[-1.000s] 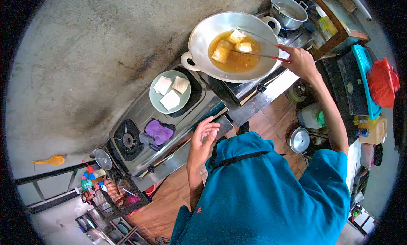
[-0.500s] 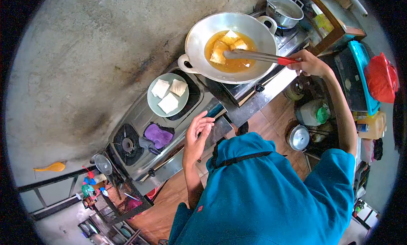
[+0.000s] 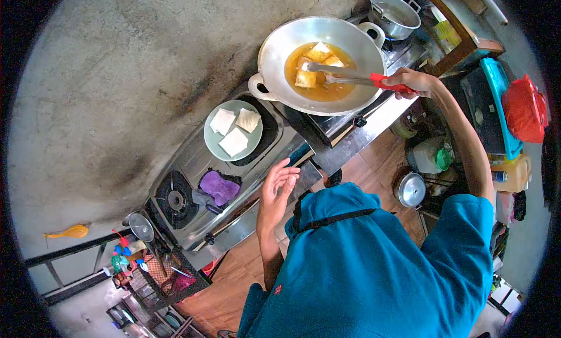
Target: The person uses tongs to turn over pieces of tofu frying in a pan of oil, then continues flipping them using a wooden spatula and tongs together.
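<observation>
My right hand [image 3: 411, 84] is closed on the red handle of metal tongs [image 3: 350, 75]. The tongs' arms are spread, with their tips over the oil in a large wok [image 3: 274, 57]. Several pieces of tofu [image 3: 305, 78], golden on parts of their surface, lie in the oil. My left hand [image 3: 279, 189] is held in the air with fingers apart and nothing in it, near the stove's front edge. Beyond it, a pale green plate [image 3: 253, 142] carries three white tofu pieces [image 3: 234, 141].
A pot [image 3: 395, 16] stands over a blue flame behind the wok. On the left stove lie a purple cloth [image 3: 219, 187] and a bare burner [image 3: 175, 199]. A lidded pot [image 3: 411, 190] and a red bag [image 3: 524, 109] are at the right.
The tongs have opened and their tips now lie apart over the tofu. The tofu pieces have shifted in the oil. My right hand has moved slightly left.
</observation>
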`<state>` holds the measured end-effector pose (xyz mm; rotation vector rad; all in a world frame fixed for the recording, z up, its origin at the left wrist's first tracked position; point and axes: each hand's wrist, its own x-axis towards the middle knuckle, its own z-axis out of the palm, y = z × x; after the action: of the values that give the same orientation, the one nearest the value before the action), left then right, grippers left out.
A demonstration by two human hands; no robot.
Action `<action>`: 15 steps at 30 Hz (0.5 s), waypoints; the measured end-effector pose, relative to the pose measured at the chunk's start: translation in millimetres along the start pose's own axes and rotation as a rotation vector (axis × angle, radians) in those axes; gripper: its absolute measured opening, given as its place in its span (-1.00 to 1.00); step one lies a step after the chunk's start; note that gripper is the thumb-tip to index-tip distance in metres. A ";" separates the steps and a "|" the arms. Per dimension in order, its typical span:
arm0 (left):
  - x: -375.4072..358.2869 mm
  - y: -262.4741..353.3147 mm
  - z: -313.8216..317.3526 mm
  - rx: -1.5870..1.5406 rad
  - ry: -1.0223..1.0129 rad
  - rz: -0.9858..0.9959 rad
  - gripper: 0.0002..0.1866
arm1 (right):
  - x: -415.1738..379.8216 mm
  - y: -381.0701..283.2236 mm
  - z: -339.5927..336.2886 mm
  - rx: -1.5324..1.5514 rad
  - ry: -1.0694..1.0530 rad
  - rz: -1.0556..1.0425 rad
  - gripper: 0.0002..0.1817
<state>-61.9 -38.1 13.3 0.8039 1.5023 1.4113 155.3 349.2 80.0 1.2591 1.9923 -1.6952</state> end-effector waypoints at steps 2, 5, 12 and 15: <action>-0.1 0.4 0.0 -0.004 0.005 -0.012 -0.52 | 3.8 0.2 0.7 0.026 0.014 0.028 -0.54; 0.3 0.7 -0.5 -0.013 0.016 0.001 -0.52 | 8.9 3.4 2.1 0.065 0.016 0.040 -0.53; 0.2 -1.4 -2.5 0.002 0.026 0.004 -0.53 | -0.4 -7.8 -1.9 0.021 0.013 0.028 -0.59; 0.1 -1.7 -2.5 0.000 0.031 0.009 -0.53 | -13.0 -17.5 -8.5 -0.104 0.051 -0.018 -0.56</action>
<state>-64.0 -39.3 11.6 0.7927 1.5237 1.4364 153.3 351.6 103.1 1.2638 2.0982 -1.5598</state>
